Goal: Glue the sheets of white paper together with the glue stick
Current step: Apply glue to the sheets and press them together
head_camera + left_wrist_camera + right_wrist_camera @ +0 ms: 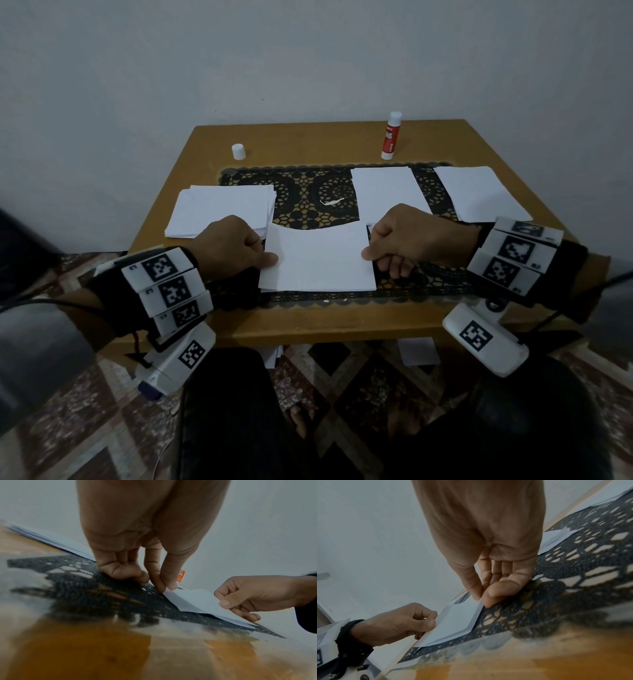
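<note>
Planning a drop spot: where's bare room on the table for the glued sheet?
Free: the bare wood of the table between the loose cap and the glue stick, and the mat centre, apart from a paper scrap. Crowded: paper stack left, two sheets right, both hands pinching the near sheet.

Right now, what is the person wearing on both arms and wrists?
Both hands, left hand and right hand, are bare. Each wrist carries a black strap with white blocks printed with black square markers, a white camera unit hanging below, and thin dark cables. Sleeves are grey.
</note>
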`<state>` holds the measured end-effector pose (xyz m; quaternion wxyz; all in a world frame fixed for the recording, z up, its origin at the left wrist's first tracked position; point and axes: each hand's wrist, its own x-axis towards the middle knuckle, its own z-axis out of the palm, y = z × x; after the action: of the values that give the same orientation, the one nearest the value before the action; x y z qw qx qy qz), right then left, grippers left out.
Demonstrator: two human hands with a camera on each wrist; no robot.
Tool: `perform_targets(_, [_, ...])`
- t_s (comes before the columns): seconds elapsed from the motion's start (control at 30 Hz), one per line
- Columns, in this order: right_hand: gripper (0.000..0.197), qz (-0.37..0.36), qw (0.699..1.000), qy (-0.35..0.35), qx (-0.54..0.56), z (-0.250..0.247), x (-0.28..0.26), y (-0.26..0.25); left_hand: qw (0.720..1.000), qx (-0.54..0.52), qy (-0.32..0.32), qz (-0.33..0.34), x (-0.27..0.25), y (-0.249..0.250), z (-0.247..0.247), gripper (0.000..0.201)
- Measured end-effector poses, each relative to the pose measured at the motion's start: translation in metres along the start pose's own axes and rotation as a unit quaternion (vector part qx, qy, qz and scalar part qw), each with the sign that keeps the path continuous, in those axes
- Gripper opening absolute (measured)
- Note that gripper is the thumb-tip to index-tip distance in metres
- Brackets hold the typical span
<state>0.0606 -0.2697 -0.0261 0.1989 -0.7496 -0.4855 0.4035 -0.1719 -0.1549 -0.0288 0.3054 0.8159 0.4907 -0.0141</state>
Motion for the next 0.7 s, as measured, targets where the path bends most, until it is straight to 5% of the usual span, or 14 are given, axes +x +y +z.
perform_targets(0.33, [0.020, -0.002, 0.999, 0.011, -0.033, 0.002, 0.003, 0.000, 0.998, 0.048, 0.018, 0.021, 0.001, 0.002, 0.005, 0.033])
perform_targets(0.5, [0.023, -0.010, 0.995, 0.041, -0.094, 0.007, 0.004, -0.002, 0.982, 0.176, 0.046, 0.055, -0.002, 0.009, 0.005, 0.028])
perform_targets(0.57, [0.026, -0.006, 0.988, 0.056, -0.145, 0.009, 0.003, -0.005, 0.964, 0.239, 0.049, 0.107, -0.006, 0.009, 0.005, 0.042])
perform_targets(0.7, [0.035, -0.131, 0.899, 0.117, -0.401, 0.025, -0.018, -0.011, 0.925, 0.329, -0.018, 0.187, -0.009, 0.008, 0.004, 0.066])
